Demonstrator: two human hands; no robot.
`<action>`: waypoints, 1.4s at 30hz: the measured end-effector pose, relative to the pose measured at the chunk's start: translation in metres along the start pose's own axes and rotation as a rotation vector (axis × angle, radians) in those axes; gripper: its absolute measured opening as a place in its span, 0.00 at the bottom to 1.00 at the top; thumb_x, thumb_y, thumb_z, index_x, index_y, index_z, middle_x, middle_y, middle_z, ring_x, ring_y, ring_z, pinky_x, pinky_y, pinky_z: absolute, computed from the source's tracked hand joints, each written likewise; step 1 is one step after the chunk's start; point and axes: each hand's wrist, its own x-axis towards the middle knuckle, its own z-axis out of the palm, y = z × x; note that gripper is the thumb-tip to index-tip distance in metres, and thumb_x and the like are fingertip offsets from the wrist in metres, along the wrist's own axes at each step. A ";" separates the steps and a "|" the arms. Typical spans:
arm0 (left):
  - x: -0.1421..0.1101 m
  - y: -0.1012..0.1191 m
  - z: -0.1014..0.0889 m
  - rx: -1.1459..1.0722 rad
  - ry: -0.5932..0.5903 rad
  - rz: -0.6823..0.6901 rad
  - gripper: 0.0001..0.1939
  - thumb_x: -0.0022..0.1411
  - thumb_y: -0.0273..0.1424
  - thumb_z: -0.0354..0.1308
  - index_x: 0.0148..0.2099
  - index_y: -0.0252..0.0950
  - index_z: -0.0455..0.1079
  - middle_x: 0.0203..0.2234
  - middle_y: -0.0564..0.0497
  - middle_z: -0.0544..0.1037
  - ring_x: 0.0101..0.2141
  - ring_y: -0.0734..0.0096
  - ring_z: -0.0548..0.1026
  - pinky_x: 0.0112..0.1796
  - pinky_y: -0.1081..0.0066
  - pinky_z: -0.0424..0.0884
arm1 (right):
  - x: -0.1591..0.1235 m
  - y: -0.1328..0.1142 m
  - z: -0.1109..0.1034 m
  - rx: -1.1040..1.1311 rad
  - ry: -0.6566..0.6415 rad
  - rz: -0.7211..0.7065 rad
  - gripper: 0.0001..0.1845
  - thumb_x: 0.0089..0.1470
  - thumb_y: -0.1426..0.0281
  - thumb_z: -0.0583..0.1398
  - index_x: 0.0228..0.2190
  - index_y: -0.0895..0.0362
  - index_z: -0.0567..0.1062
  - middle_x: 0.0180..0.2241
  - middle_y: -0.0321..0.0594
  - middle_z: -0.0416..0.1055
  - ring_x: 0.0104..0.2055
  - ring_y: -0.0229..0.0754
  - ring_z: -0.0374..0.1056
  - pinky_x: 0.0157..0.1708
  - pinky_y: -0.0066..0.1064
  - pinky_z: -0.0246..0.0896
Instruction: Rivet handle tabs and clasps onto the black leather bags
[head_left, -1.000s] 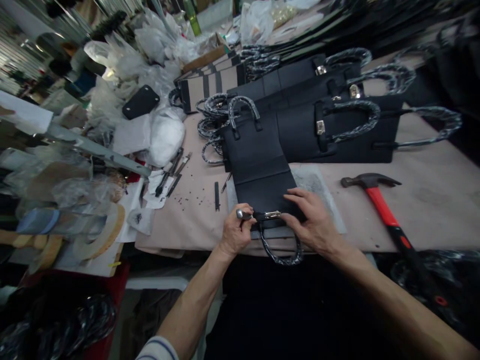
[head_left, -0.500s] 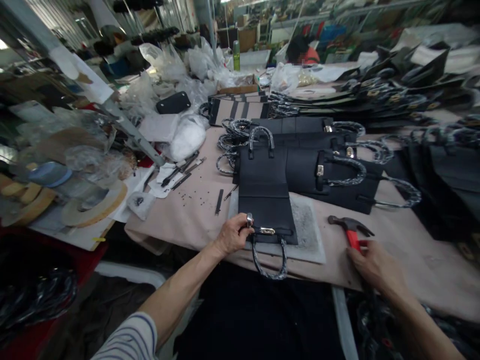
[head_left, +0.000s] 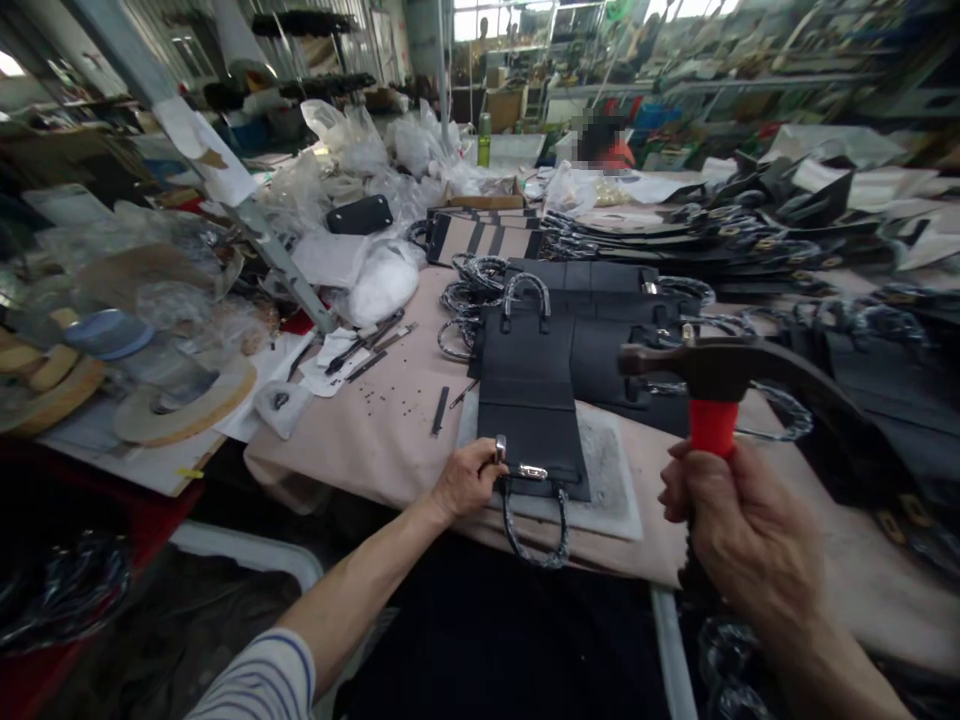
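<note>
My right hand (head_left: pixel 739 510) grips a claw hammer (head_left: pixel 712 425) by its red neck, raised above the table's right side with the dark head level across. My left hand (head_left: pixel 469 480) is closed in a pinch at the near left edge of a black leather handbag (head_left: pixel 529 425). From its fingers stands a short shiny metal punch (head_left: pixel 500 448), its lower end hidden. Just right of the fingers is the bag's gold-coloured clasp (head_left: pixel 533 472). The bag lies opened out on a pale slab (head_left: pixel 619 500), with one plastic-wrapped handle (head_left: pixel 536 560) hanging towards me and another at its far end.
More black bags (head_left: pixel 607 345) lie behind and to the right, handles wrapped. A flat dark strip (head_left: pixel 440 411), loose tools (head_left: pixel 367 345) and tiny dark bits sit to the left. Tape rolls (head_left: pixel 187 410) and plastic bags (head_left: pixel 345 140) crowd the left side. A person (head_left: pixel 604 140) is at the back.
My right hand has lifted the hammer from low over the table to a raised position nearer the camera. My left hand stays at the bag's edge; the view has tilted up slightly.
</note>
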 end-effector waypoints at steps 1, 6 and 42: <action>0.000 0.000 0.000 0.007 -0.002 0.001 0.04 0.63 0.24 0.57 0.39 0.37 0.71 0.36 0.48 0.79 0.39 0.65 0.79 0.45 0.67 0.75 | 0.004 -0.012 0.001 -0.118 0.002 -0.165 0.16 0.68 0.54 0.54 0.38 0.54 0.70 0.22 0.32 0.67 0.20 0.36 0.64 0.21 0.27 0.58; 0.000 0.001 0.000 0.050 -0.016 0.003 0.04 0.63 0.24 0.58 0.40 0.37 0.72 0.34 0.48 0.79 0.37 0.65 0.79 0.42 0.67 0.76 | 0.011 -0.040 0.017 -0.509 -0.277 -0.652 0.16 0.71 0.66 0.49 0.29 0.54 0.67 0.16 0.30 0.62 0.13 0.34 0.52 0.18 0.32 0.37; 0.004 0.003 -0.006 0.040 -0.035 0.068 0.11 0.66 0.25 0.60 0.50 0.37 0.73 0.46 0.43 0.81 0.49 0.60 0.80 0.53 0.60 0.77 | 0.004 0.157 -0.008 -0.732 -0.073 0.175 0.24 0.63 0.60 0.53 0.51 0.64 0.72 0.55 0.64 0.69 0.55 0.62 0.67 0.53 0.52 0.63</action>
